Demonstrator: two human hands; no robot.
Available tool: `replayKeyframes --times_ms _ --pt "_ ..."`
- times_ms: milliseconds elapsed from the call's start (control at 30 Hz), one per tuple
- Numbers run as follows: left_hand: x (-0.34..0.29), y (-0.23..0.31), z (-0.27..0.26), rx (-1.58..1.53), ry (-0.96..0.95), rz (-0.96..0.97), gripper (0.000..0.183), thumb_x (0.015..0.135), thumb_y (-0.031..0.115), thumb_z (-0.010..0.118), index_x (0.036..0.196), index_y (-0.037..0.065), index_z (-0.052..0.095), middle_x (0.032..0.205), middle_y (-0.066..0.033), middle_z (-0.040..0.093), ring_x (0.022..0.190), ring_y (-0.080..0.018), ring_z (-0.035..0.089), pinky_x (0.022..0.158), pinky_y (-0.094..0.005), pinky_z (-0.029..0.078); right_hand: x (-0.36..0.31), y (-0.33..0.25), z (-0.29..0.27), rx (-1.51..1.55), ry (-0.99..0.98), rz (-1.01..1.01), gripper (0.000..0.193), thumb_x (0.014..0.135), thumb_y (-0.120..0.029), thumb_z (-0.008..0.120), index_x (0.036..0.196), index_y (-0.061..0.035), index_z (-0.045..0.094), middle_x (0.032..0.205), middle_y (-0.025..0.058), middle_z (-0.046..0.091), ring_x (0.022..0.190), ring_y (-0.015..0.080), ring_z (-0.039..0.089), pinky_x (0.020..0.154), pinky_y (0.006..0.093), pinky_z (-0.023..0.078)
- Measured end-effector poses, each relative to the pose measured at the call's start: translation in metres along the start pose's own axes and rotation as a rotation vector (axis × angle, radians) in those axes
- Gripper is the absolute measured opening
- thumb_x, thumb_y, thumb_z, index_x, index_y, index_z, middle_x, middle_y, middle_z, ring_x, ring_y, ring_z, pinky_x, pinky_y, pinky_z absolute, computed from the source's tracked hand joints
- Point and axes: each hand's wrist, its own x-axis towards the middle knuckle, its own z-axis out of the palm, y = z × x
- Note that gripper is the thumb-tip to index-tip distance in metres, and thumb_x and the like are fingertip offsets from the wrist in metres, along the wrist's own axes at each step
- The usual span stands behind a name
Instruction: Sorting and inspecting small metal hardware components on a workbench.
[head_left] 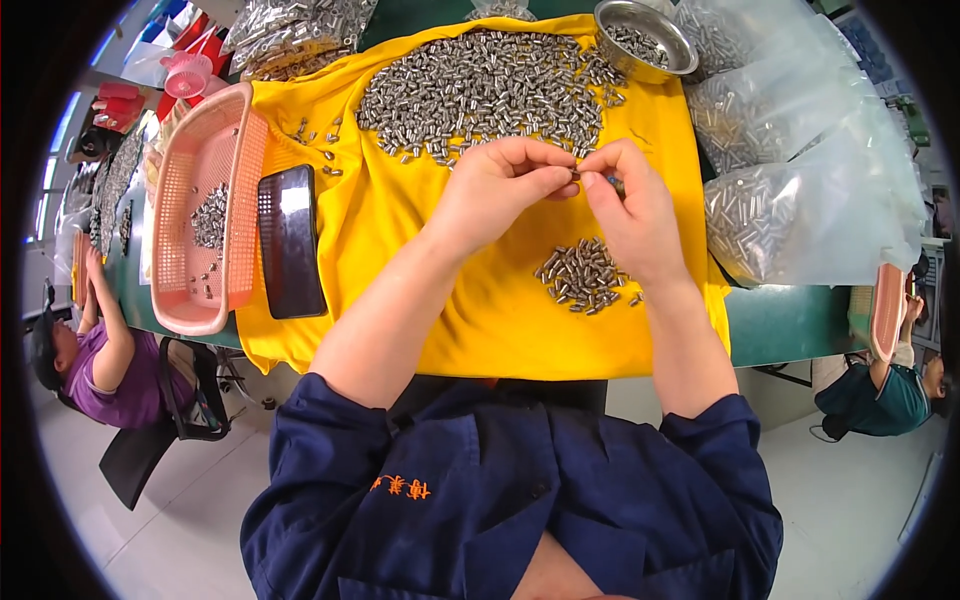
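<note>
Above the yellow cloth [430, 320] my two hands meet fingertip to fingertip. My left hand [490, 190] is closed in a pinch on a small metal cylinder [575, 175], mostly covered by the fingers. Against it comes my right hand [640, 215], thumb and fingers pressed together around a small dark piece [617, 185] whose kind I cannot make out. Beyond the hands spreads a large heap of short shiny metal cylinders [490, 90]. A smaller pile of like cylinders [582, 277] lies nearer me, beside my right wrist.
A pink plastic basket [245, 200] with some metal pieces stands left, beside a black phone [290, 240]. A steel bowl [685, 55] sits at the far right. Clear bags of metal parts [755, 220] line the right side. People sit at both sides.
</note>
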Motion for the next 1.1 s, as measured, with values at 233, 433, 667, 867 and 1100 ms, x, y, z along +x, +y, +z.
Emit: replayKeyframes --times_ms 233,433,667,867,1100 --pt "-0.002 -0.009 -0.003 0.078 0.011 0.03 0.012 0.079 0.001 0.057 0.09 -0.001 0.06 0.084 -0.006 0.063 0.076 -0.0119 0.061 0.07 -0.0226 0.049 0.001 0.004 -0.012 0.259 0.069 0.115 0.004 0.084 -0.004 0.049 0.088 -0.0039 0.052 0.071 -0.0041 0.046 0.061 0.0019 0.038 0.052 0.0172 0.032" --pt "-0.016 -0.005 0.016 0.723 -0.272 0.334 0.025 0.071 0.004 0.056 0.095 0.006 0.061 0.093 -0.0083 0.063 0.083 -0.0234 0.06 0.072 -0.0302 0.048 0.005 0.006 -0.015 0.308 0.136 0.15 0.005 0.085 -0.003 0.05 0.088 -0.0045 0.052 0.071 -0.0062 0.045 0.061 0.0 0.036 0.052 0.0155 0.03" --pt "0.017 -0.012 -0.008 1.409 0.162 0.671 0.015 0.07 0.009 0.062 0.086 0.008 0.063 0.086 -0.0063 0.06 0.079 -0.0256 0.058 0.07 -0.0342 0.047 0.003 0.006 -0.011 0.288 0.081 0.152 0.005 0.085 -0.005 0.05 0.089 -0.0044 0.052 0.067 -0.007 0.043 0.058 -0.0003 0.035 0.049 0.0156 0.028" --pt "0.018 -0.016 -0.01 1.45 0.18 0.598 0.015 0.07 0.011 0.063 0.085 0.008 0.063 0.081 -0.0061 0.059 0.077 -0.0258 0.057 0.07 -0.0346 0.046 0.003 0.005 -0.007 0.257 0.063 0.124 0.005 0.085 -0.006 0.051 0.089 -0.0039 0.053 0.068 -0.0063 0.044 0.058 0.0002 0.035 0.049 0.016 0.029" --pt "0.006 -0.007 0.0 1.243 0.163 0.505 0.01 0.073 0.01 0.062 0.082 0.006 0.063 0.08 -0.0044 0.062 0.072 -0.0209 0.06 0.066 -0.0307 0.048 0.003 0.005 -0.009 0.234 0.056 0.114 0.006 0.084 -0.005 0.051 0.089 -0.0026 0.052 0.071 -0.0049 0.048 0.06 0.0011 0.038 0.051 0.0168 0.032"
